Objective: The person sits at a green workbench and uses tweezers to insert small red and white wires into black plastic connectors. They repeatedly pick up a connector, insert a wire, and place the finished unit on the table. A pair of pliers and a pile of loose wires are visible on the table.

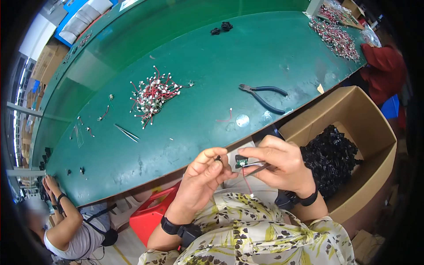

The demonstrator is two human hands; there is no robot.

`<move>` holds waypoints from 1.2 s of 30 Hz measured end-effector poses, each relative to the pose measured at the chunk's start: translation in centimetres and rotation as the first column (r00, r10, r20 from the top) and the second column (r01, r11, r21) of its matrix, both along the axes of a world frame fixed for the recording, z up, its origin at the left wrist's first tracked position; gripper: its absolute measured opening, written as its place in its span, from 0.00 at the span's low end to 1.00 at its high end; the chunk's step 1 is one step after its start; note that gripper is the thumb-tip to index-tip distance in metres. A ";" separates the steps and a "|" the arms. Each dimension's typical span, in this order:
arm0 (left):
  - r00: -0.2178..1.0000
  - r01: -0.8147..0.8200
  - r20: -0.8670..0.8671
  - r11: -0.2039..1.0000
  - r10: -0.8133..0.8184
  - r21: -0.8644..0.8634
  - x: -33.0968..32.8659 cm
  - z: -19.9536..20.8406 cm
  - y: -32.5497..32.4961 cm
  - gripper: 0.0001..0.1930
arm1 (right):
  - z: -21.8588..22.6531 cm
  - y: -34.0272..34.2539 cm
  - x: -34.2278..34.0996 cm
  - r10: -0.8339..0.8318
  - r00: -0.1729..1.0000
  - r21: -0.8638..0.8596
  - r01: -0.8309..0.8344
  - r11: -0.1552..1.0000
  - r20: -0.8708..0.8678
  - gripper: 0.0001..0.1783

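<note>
Both hands are raised close together just in front of the table's near edge. Between thumb and forefinger, my left hand (198,176) pinches a small black plastic part (218,158). My right hand (285,163) is closed around dark tweezers (258,169). At its fingertips is a small green circuit board (241,163) against a black piece, whose kind I cannot make out. A thin red wire (247,183) hangs from the board and ends in a white connector (252,195). The left fingertips are very near the board; whether they touch it I cannot tell.
On the green table (198,110) lie a pile of red-wired connectors (152,97), silver tweezers (126,132) and cutting pliers (265,95). A cardboard box (366,176) of black parts stands at right. A red stool (154,210) and a co-worker (73,225) are at left.
</note>
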State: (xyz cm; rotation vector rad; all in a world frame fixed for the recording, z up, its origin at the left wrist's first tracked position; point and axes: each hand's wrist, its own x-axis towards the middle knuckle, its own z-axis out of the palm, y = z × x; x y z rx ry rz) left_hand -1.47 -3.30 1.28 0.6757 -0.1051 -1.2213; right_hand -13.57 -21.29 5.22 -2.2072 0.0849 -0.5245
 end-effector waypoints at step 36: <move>0.815 -0.162 0.573 0.983 0.086 0.082 -0.9 -0.1 -0.3 0.14 | -1.8 3.6 -0.6 -0.171 0.985 -0.021 0.171 0.985 -0.009 0.11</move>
